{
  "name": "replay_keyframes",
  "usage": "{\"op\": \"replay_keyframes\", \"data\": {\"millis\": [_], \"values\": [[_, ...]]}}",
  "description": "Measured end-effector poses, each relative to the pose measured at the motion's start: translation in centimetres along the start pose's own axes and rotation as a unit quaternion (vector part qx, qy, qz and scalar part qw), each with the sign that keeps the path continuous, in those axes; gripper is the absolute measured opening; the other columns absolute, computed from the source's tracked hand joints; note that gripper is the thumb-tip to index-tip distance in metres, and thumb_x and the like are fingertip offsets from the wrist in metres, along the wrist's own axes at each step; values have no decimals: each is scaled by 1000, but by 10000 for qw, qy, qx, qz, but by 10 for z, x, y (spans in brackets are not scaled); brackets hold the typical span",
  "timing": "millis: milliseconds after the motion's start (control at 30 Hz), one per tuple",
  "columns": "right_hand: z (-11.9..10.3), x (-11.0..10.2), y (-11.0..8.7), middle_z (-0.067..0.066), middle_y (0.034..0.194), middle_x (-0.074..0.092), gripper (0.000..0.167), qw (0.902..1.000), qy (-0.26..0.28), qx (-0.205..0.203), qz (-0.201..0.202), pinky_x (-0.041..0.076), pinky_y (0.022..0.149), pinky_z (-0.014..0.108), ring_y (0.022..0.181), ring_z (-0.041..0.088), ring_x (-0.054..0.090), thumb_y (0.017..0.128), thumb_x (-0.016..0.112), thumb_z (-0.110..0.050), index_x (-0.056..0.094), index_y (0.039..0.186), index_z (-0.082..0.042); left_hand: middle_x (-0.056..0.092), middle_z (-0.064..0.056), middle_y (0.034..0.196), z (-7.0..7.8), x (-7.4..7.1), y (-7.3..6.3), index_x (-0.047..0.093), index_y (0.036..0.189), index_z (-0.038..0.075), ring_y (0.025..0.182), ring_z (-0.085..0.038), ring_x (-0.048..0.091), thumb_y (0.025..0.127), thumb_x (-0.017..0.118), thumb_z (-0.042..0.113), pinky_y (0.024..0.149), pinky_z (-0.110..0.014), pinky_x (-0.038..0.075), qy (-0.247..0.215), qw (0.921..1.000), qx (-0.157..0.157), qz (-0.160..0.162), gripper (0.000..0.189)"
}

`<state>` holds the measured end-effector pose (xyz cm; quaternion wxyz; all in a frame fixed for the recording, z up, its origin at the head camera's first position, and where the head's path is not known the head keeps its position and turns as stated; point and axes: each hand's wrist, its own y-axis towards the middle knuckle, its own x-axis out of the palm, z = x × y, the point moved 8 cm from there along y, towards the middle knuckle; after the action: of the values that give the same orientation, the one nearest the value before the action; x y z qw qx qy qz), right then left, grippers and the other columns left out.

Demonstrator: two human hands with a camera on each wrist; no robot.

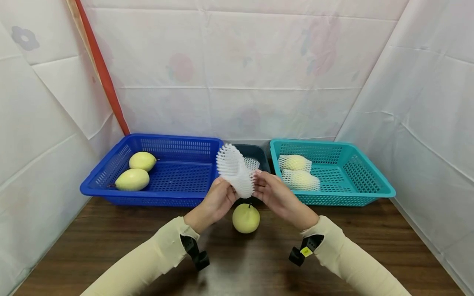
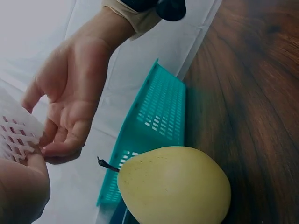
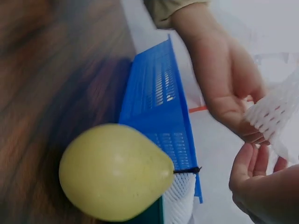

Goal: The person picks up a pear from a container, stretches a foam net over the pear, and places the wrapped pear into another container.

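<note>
Holds foam net (image 1: 238,176) above the desk (image 1: 248,267), near pear (image 1: 246,218), pinched by left grip (image 1: 214,201) and right grip (image 1: 277,199). Slants lengthwise, fringed end up and left. Finds pear's stem directed toward dark basket (image 1: 262,158), mostly hidden. Cannot make out some fingertips behind net; notes net cut off in both wrist views.

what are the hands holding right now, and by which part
A white foam net, held near its lower end in the head view: the left hand at its left side, the right hand at its right edge.
</note>
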<state>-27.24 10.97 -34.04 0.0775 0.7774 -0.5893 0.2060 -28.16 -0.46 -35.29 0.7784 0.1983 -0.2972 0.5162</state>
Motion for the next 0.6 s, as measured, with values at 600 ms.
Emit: {"op": "replay_keyframes", "data": {"millis": [600], "values": [[23,-15,-5,4,108,63,21,9848,1505,854,184,47,85,28,97,12,60,101,45,-14,52,120,-7,63,0,111,-17,-17,-3,46,122,8,103,-10,57,106,32,22,88,-26,45,-1112,9896,-905,87,27]]}}
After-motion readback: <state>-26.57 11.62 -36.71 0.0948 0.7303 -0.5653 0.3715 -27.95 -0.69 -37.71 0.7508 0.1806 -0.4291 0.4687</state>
